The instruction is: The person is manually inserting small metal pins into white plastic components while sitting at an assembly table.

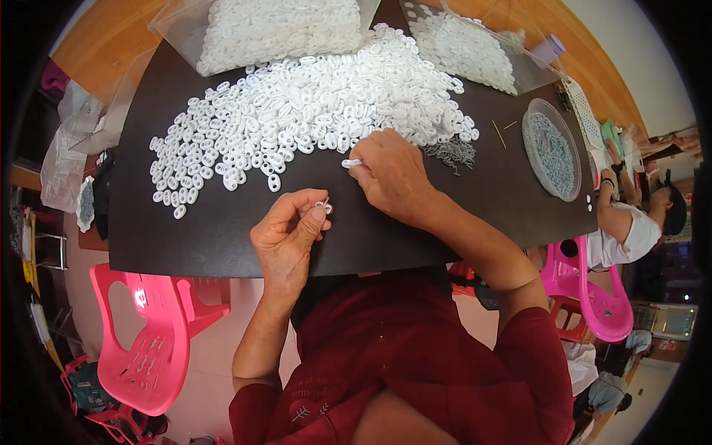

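Pinched between the thumb and fingers of my left hand point(284, 231), near the table's front edge, is a small white oval two-hole plastic piece point(328, 210) with a thin grey metal pin at it. My right hand point(391, 178) is closed at the near side of a large heap of similar white pieces point(311, 111). A white plastic piece point(351, 163) sticks out from its thumb and forefinger; its other fingertips are partly hidden. Just right of that hand lies a small pile of grey metal pins point(454, 153).
Clear bins of white pieces point(278, 33) point(467, 52) stand behind the heap. A round clear tub point(529, 144) of grey pins sits on the dark table point(185, 237) at right, near two thin brass-coloured rods point(499, 134). Pink chairs point(152, 363) point(593, 297) flank me; another person point(630, 230) sits at right.
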### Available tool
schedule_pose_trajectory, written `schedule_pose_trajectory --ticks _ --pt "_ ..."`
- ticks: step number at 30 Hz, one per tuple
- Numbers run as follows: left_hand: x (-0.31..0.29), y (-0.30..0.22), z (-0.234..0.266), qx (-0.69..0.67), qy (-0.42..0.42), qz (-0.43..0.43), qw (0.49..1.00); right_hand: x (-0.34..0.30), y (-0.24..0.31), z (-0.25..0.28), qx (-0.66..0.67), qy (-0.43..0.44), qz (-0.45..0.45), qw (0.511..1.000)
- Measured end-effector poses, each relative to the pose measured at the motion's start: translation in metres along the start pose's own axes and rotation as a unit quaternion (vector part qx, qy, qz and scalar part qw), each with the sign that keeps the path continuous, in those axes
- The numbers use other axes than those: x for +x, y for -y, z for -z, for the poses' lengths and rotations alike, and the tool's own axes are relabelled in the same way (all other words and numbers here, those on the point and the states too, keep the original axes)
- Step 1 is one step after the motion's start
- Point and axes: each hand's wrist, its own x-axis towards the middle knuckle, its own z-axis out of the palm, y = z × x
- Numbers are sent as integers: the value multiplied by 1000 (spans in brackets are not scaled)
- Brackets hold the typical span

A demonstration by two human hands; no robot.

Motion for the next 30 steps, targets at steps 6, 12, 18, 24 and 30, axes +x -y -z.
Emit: schedule_pose_trajectory --ticks 6,12,18,24,30 --pt "0 -2 0 -10 -4 6 1000 3 11 11 95 19 -45 994" --pt "10 -6 -2 -51 5 32 998 4 0 8 400 96 -148 899" --pt "17 -5 -5 -100 13 40 994 5 8 9 399 94 -183 894" --pt "19 -1 -3 -85 -7 39 996 8 6 0 181 44 -75 980" --pt "23 -7 -7 -122 15 54 991 7 16 11 431 109 -166 880"
